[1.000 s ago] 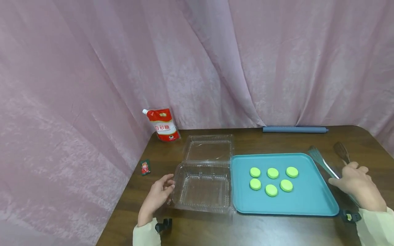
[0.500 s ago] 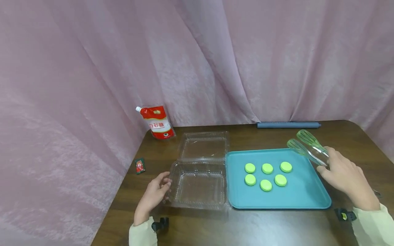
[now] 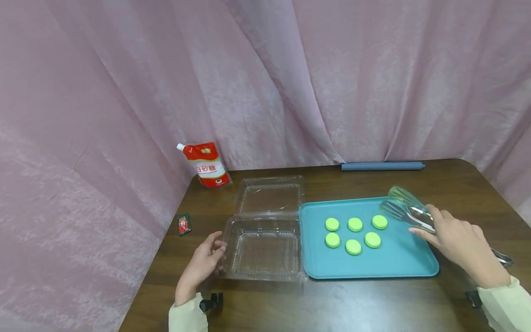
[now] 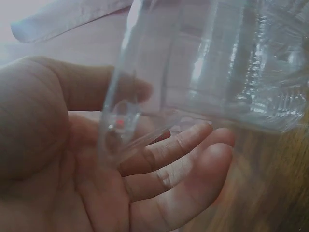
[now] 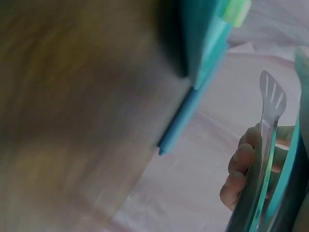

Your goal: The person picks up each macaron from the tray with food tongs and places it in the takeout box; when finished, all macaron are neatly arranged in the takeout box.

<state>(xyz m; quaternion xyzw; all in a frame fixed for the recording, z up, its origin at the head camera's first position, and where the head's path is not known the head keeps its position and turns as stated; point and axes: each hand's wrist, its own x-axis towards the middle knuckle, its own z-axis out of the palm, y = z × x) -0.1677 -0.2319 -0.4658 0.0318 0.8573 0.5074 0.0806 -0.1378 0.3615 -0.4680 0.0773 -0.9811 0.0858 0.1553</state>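
My left hand grips the left rim of a hinged clear plastic container, which lies with its lid folded back. In the left wrist view the thumb and fingers stand on either side of the clear wall. My right hand holds metal tongs with two slotted heads, spread apart above the tray's far right corner. The right wrist view shows its fingers curled about the tongs' arms. On the teal tray lie several green macaron-like rounds.
A red and white pouch stands at the back left, with a small dark green and red packet nearer. A blue rod lies along the table's back edge. Pink curtain hangs behind.
My right hand has picked the tongs up from the table right of the tray and brought them left over its far corner. My left hand stays at the container's rim. The head view has shifted slightly.
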